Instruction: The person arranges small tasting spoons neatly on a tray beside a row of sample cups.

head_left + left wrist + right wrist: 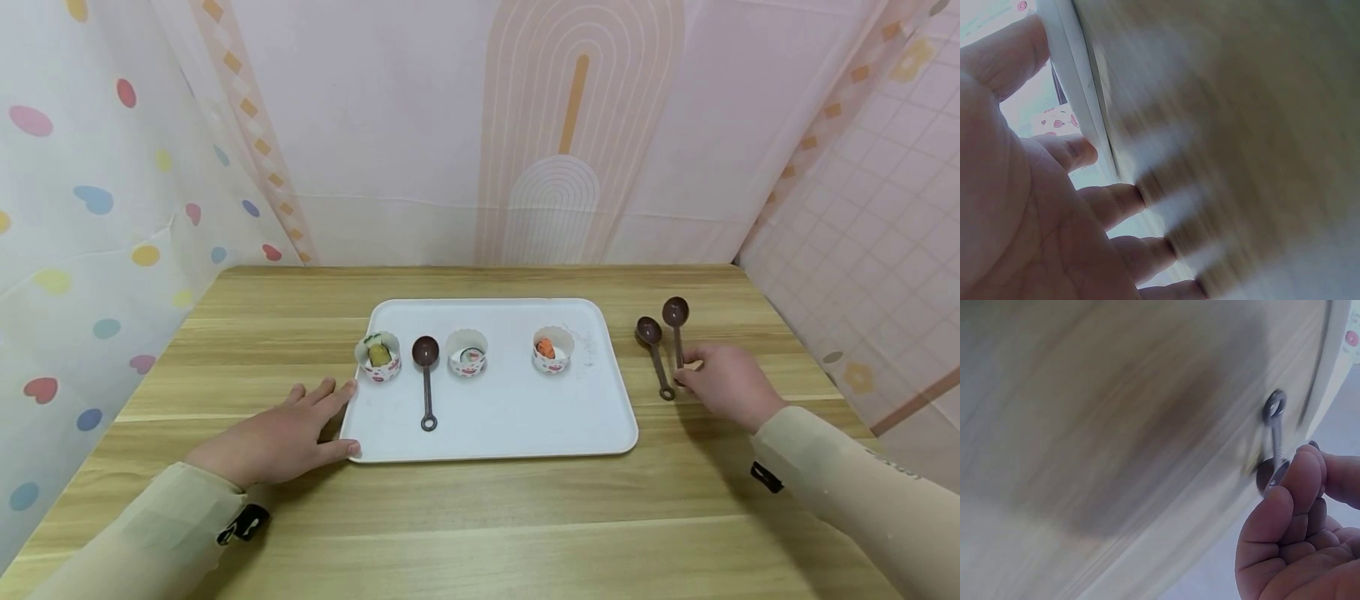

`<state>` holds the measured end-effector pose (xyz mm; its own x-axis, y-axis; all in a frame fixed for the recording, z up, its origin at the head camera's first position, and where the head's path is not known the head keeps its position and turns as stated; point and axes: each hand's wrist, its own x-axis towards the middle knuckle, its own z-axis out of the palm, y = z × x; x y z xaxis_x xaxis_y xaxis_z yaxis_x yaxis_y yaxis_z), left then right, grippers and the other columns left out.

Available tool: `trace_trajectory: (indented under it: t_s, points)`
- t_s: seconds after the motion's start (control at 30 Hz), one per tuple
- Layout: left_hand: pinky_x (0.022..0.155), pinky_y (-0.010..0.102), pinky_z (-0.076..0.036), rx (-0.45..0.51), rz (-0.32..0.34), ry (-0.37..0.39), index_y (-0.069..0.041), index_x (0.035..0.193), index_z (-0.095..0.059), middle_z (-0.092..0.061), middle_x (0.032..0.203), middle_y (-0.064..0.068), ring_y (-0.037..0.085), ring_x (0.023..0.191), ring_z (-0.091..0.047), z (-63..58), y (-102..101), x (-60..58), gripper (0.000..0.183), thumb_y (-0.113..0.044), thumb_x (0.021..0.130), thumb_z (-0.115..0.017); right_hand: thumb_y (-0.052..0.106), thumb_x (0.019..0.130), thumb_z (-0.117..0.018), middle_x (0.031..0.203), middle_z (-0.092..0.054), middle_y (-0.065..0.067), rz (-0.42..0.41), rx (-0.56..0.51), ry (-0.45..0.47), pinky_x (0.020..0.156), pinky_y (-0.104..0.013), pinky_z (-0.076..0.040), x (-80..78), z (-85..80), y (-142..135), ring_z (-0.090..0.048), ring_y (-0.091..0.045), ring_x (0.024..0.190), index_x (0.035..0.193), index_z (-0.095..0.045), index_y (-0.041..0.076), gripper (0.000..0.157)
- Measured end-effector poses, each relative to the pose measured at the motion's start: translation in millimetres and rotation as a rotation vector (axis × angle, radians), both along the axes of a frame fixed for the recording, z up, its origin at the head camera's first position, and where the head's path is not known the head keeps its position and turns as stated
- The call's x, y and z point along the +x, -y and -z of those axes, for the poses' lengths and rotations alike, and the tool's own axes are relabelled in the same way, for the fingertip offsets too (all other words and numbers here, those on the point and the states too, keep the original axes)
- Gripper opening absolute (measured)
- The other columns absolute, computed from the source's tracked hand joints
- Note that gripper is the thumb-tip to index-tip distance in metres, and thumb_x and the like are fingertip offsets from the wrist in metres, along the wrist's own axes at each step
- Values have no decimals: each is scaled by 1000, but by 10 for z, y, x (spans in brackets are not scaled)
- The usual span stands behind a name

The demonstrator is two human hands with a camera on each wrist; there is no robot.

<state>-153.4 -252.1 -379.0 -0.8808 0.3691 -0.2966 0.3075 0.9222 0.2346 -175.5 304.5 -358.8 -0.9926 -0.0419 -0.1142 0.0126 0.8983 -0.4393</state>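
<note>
My left hand [277,433] rests at the left edge of a white tray [517,417], fingers spread and fairly straight, thumb at the near left corner. To the right of the tray, my right hand [731,387] pinches the handle end of a brown measuring spoon [676,312] between thumb and fingers, its bowl pointing away from me. Just left of it lies a second brown measuring spoon [649,332]; its ring end [1274,405] shows in the right wrist view. A third measuring spoon [425,352] lies on the tray, between two paper cups.
On the tray stand a left paper cup [384,372] with yellowish and green pieces, a middle cup [468,367] with a pale round piece, and a right cup [558,364] with an orange piece. The wooden table [480,533] ends at a hanging curtain [397,167].
</note>
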Motion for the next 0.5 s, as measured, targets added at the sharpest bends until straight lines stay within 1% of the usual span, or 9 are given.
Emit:
trace_trajectory:
  t_s: [0.17,0.3,0.5]
  points:
    - [107,80,-37,-1,-4,1,-8,167,-28,-27,166,37,73,144,-23,-2,-9,1,102,-75,95,-57,18,102,-63,86,-77,-9,3,-32,10,56,-32,-47,7,-42,93,-60,-16,67,126,-70,-6,35]
    - [107,79,-38,-3,-3,6,-8,167,-28,-27,166,37,73,145,-23,-2,-12,-2,102,-75,95,-57,16,102,-61,86,-78,-9,3,-79,20,55,-31,-47,14,-55,187,-62,-15,67,130,-68,-7,37]
    - [108,79,-37,-3,-6,12,-9,167,-28,-27,166,37,73,145,-23,-6,-12,0,103,-75,95,-57,16,104,-62,88,-77,-9,5,-125,40,55,-30,-48,29,-43,317,-63,-15,68,127,-67,-7,33]
